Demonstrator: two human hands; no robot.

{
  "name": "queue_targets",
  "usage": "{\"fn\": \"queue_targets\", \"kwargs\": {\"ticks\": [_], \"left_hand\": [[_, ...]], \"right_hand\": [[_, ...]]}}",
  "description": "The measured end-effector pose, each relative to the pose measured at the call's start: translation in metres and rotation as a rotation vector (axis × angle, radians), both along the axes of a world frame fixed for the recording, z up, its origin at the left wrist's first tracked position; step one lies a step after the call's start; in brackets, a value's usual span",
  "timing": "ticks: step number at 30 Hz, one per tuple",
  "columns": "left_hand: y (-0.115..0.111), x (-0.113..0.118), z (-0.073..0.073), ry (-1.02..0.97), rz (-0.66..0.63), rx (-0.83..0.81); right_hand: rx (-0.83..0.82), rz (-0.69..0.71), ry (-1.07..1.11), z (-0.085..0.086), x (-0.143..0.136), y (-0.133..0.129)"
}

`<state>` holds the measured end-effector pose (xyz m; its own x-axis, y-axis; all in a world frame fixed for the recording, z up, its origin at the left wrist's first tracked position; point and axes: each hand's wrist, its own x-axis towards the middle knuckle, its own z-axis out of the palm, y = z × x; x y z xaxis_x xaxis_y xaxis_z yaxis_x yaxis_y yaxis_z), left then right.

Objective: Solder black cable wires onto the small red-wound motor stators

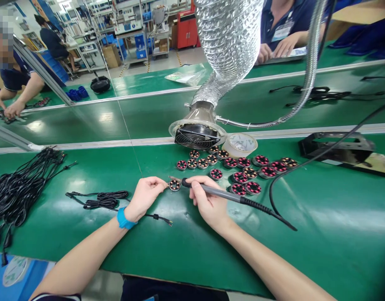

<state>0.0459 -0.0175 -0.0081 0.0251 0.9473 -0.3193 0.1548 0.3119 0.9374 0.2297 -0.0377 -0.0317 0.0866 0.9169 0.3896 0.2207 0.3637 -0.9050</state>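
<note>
My right hand (208,200) is wrapped round a grey soldering iron (222,192), whose tip points left over a small round part with a ring of coils (174,185). At that part's left edge, the thumb and forefinger of my left hand (145,194) are pinched together. A thin strand of solder wire (123,117) runs down from above to my left hand; its end at the fingertips is too small to make out. The round part lies on the green table (186,246). Just below my left hand is a black cable with bare ends (161,218).
Several round coil parts (239,177) stand behind my right hand, near a tape roll (240,144). A fume fan (197,136) hangs above on a foil duct (230,37). Cable bundles (20,184) lie left; a black metal holder (339,150) stands right. Co-workers sit across the bench.
</note>
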Motion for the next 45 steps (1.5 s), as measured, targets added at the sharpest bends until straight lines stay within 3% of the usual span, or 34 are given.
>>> {"fn": "queue_targets", "kwargs": {"ticks": [6,11,21,26,37,45], "left_hand": [[0.001,-0.001,-0.003,0.014,-0.019,0.019],[0.001,-0.002,-0.006,0.024,-0.040,0.047],[-0.001,-0.002,-0.013,0.103,-0.146,0.240],[-0.002,-0.003,-0.010,0.181,-0.188,0.306],[0.001,-0.009,-0.005,0.100,-0.277,0.114],[0.002,-0.006,-0.002,0.020,-0.231,0.105]], "right_hand": [[0.090,0.022,-0.121,0.002,-0.009,0.003],[0.258,0.122,-0.214,-0.009,-0.017,0.015],[0.276,0.260,-0.342,-0.022,-0.019,0.021],[0.318,0.272,-0.375,-0.025,-0.018,0.021],[0.320,0.195,-0.403,-0.018,-0.017,0.019],[0.291,0.217,-0.399,-0.023,-0.017,0.017]]}}
